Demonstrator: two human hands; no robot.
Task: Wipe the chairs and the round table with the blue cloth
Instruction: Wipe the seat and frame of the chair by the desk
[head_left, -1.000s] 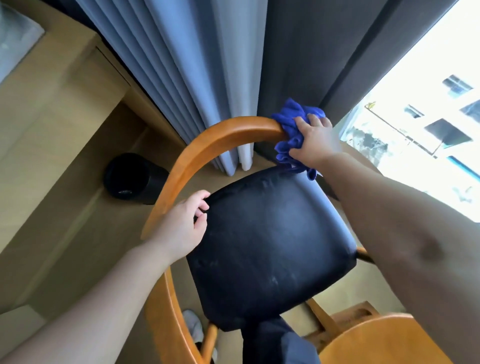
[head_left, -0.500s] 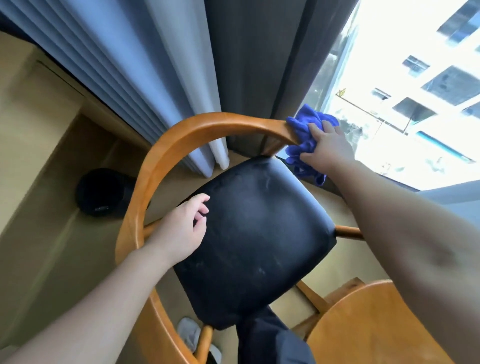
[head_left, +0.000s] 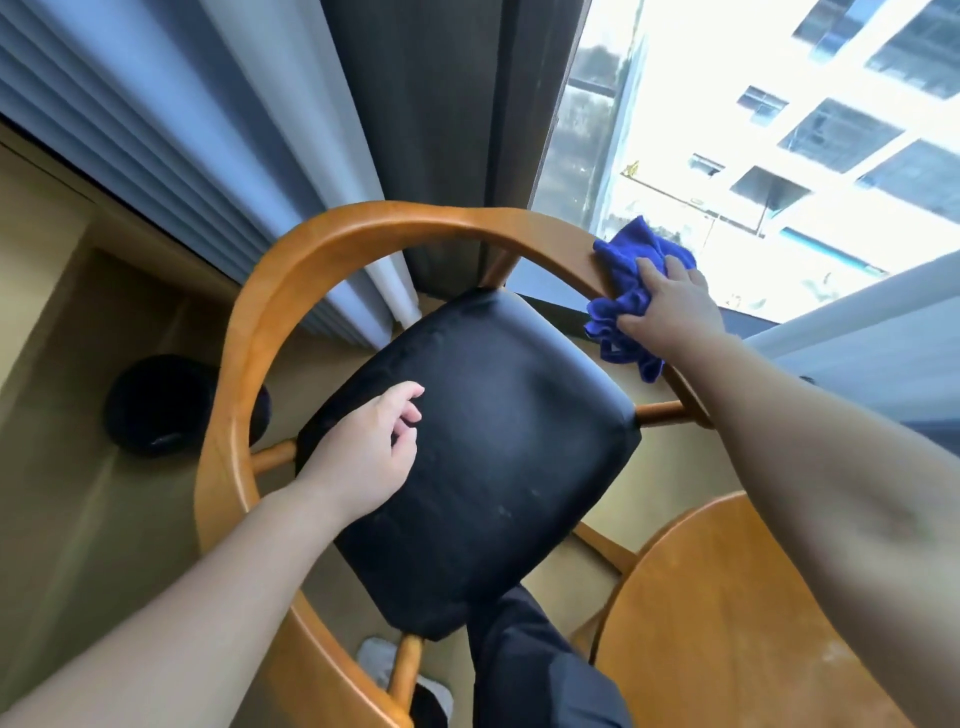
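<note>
Blue cloth (head_left: 628, 296) sits bunched on the right side of the chair's curved wooden rail (head_left: 363, 228), pressed there by the right hand (head_left: 670, 312), whose grip is clenched on the fabric with fingers spread over it. The bunched cloth runs lengthwise along the rail, from its upper end by the window (head_left: 753, 130) down toward the person, with a loose corner hanging below the hand. The left hand (head_left: 363, 457) rests over the left edge of the black padded seat (head_left: 493, 441), its grip released, fingers loosely curled and holding nothing. The round wooden surface (head_left: 727, 623) lies at lower right, just beside the chair.
</note>
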